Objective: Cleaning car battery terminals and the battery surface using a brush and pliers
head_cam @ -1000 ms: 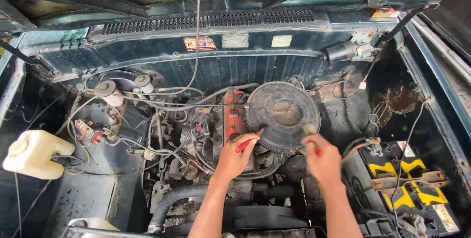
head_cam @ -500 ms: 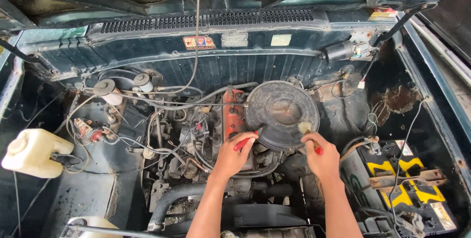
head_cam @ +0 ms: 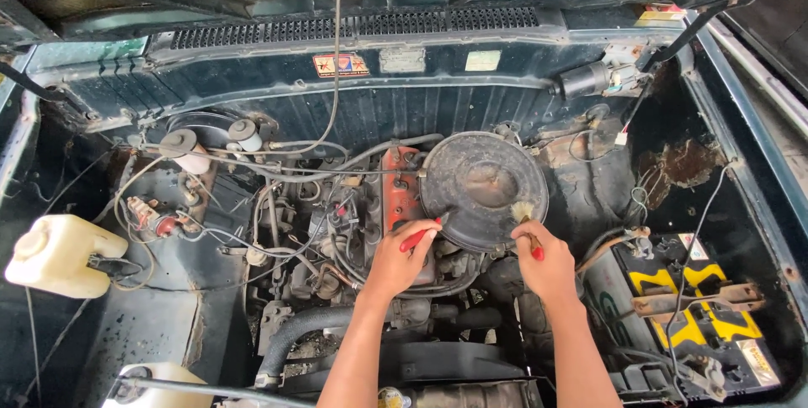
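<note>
I look down into an open car engine bay. My left hand [head_cam: 397, 263] grips a red-handled tool [head_cam: 418, 236] whose tip points at the left rim of the round black air cleaner cover [head_cam: 481, 182]. My right hand [head_cam: 545, 267] holds a small red-handled brush [head_cam: 525, 221], its pale bristles resting on the near right part of that cover. An orange-red valve cover [head_cam: 401, 187] lies just left of the air cleaner, beside my left hand.
A black and yellow battery [head_cam: 697, 307] sits at the right with cables. At the far left stands a white fluid reservoir [head_cam: 59, 255]. Hoses and wires [head_cam: 278, 206] crowd the left of the engine. A thick black hose [head_cam: 295, 334] runs near the front. The firewall [head_cam: 379, 88] closes the back.
The view has shifted slightly. Both hands stay at the air cleaner's near edge; the brush has moved a little up onto the cover.
</note>
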